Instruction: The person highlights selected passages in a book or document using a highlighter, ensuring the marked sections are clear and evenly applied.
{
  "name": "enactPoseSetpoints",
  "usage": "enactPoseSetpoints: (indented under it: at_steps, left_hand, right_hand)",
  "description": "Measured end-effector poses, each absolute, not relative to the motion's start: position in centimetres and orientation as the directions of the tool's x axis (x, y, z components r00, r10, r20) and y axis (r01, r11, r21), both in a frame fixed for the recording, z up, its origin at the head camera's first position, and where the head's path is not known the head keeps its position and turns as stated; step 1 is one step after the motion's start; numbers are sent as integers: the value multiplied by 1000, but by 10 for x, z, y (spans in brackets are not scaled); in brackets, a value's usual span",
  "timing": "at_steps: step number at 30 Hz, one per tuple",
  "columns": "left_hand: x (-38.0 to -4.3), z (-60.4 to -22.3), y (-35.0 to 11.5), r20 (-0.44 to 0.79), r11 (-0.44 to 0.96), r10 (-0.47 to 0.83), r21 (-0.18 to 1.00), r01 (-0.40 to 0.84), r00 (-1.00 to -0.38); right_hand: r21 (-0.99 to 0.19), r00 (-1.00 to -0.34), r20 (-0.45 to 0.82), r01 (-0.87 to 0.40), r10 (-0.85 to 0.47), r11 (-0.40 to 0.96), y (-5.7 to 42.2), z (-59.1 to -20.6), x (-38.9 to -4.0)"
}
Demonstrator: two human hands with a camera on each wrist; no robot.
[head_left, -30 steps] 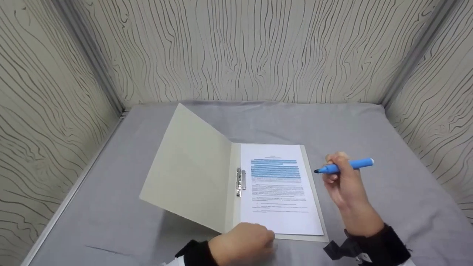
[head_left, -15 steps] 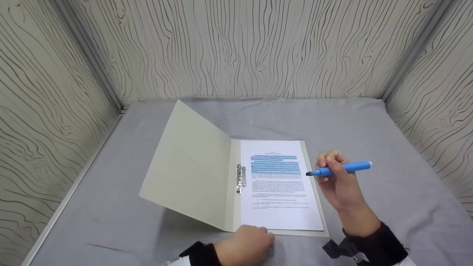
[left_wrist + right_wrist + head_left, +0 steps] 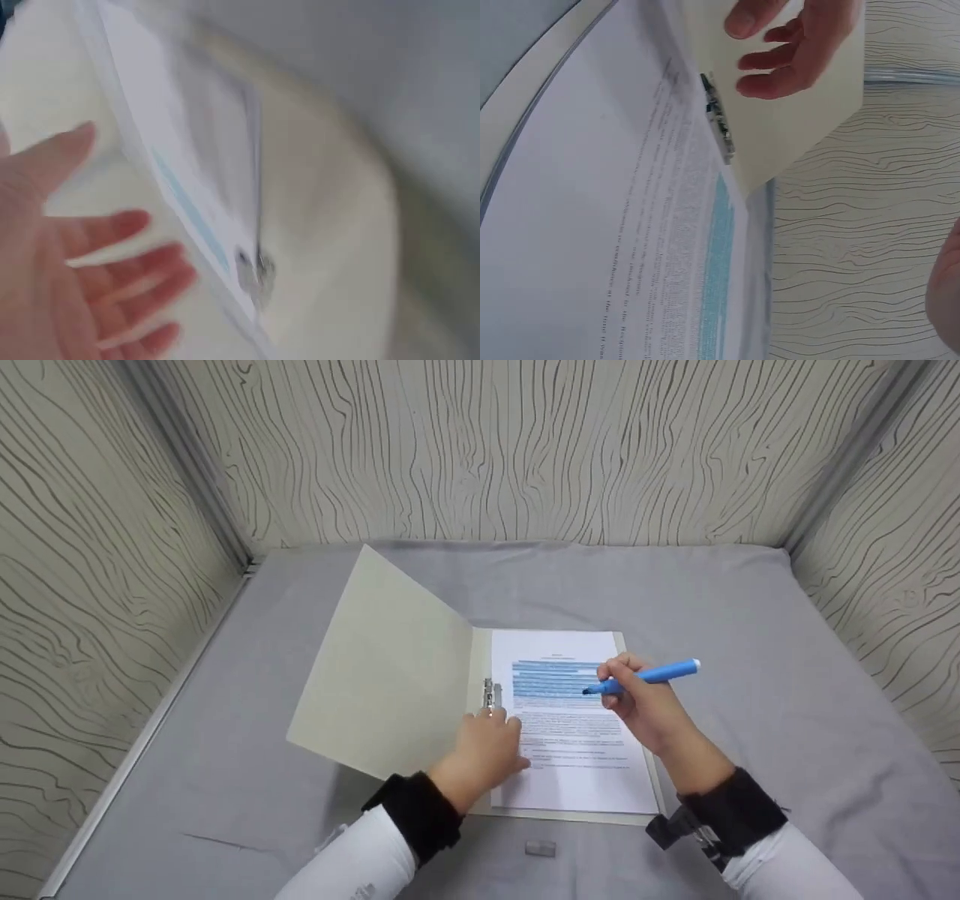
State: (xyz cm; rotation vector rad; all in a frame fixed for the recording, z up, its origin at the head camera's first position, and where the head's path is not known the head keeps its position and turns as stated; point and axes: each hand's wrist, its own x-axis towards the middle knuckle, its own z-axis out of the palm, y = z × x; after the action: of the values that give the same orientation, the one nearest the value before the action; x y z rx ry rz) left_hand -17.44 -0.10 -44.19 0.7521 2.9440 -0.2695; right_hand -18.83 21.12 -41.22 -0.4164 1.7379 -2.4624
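fingers of the right hand pinch the marker, its dark tip over the blue lines high on the page; whether it touches, i cannot tell. the left hand, fingers spread and holding nothing, is just beside the clip. the page lies in the folder, cover raised at left. nearer, a grey piece lies on the cloth.
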Motion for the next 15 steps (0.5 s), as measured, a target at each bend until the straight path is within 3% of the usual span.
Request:
enactPoseSetpoints:
  at_steps: [6, 15]
  left_hand:
    - [-202, -454, -1, -249, 935, 317, -78, 345, -915]
    - [-211, -463, 1, -319, 962, 241, -43, 268, -916]
  right_hand:
    - [-984, -984, -169, 171, -52, -39, 191, -441, -217]
    - [-951, -966, -259, 259, 25, 171, 165, -463, -254]
